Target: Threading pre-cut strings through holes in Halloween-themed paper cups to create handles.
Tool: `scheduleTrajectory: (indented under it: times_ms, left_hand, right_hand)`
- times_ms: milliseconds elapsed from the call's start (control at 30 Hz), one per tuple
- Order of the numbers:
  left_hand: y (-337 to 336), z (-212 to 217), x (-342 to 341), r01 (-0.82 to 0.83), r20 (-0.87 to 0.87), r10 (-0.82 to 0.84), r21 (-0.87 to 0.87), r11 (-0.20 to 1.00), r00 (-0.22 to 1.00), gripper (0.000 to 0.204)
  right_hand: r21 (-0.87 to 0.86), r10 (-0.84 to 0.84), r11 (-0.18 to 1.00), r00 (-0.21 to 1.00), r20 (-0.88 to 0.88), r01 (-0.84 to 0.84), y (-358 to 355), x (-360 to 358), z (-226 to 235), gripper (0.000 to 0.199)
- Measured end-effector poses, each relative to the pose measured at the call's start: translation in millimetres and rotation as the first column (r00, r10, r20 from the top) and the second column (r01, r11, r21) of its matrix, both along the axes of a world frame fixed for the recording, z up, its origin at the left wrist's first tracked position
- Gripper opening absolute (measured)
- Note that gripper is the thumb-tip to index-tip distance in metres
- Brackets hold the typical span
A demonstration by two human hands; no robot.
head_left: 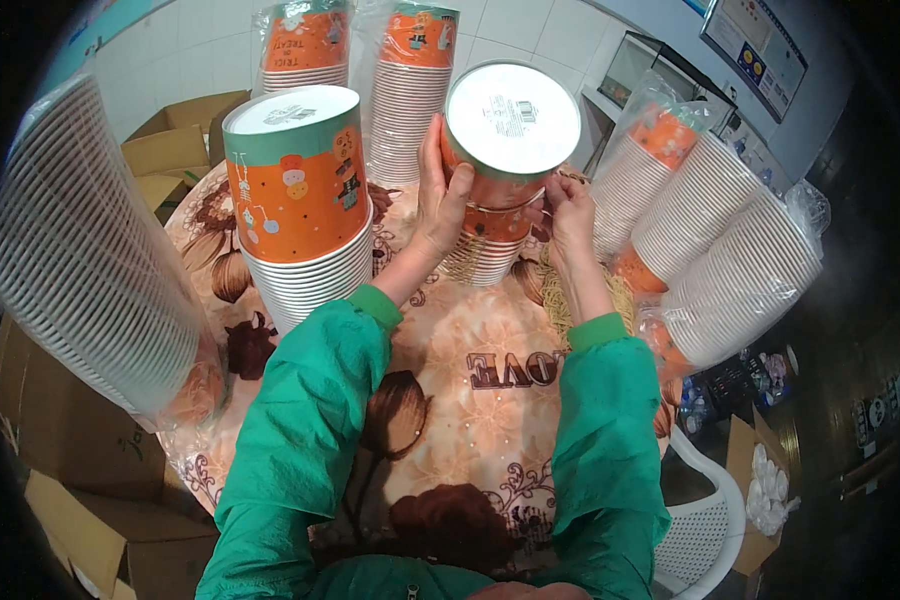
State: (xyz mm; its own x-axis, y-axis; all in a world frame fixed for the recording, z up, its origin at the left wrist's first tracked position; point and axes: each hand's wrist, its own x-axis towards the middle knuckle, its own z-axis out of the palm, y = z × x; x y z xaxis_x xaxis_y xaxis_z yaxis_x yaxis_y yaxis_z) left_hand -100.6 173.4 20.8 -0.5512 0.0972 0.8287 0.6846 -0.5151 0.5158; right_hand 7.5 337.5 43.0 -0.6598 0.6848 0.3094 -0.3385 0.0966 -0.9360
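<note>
Near the middle of the table, an upside-down orange and teal paper bucket (513,118) shows its white base, tilted toward me. My left hand (442,195) is closed on its left side, thumb across the front. Pinched at the bucket's lower right edge is my right hand (570,212); what its fingertips hold is too small to make out. Directly below stands a short stack of similar buckets (497,225) with white rims. Thin tan strands, which look like rubber bands (622,295), lie heaped beside my right wrist, with more at the stack's left.
A tall bucket stack (295,200) stands at left. Bagged stacks lean at far left (95,240) and right (740,270); others stand behind. Cardboard boxes (120,530) lie on the floor at left. A white plastic chair (705,530) is at the lower right of the flowered table (450,420).
</note>
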Motion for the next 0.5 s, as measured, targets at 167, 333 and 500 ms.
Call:
scheduleTrajectory:
  times_ms: [167,333,500]
  left_hand:
    - [8.9,6.4,-16.1,0.045,0.033,-0.043,-0.048,0.998,0.999,0.088]
    - [17.0,12.4,-18.9,0.128,0.024,-0.127,-0.044,0.991,0.992,0.07]
    - [15.9,-0.7,-28.1,0.215,0.099,-0.21,-0.048,0.975,0.973,0.063]
  right_hand:
    - [0.124,-0.095,0.987,0.993,-0.065,0.103,-7.1,-6.3,9.5,0.029]
    - [0.215,-0.193,0.957,0.981,-0.024,0.194,13.2,-7.2,9.2,0.034]
    - [0.217,-0.248,0.945,0.969,-0.007,0.244,21.9,-18.9,2.9,0.033]
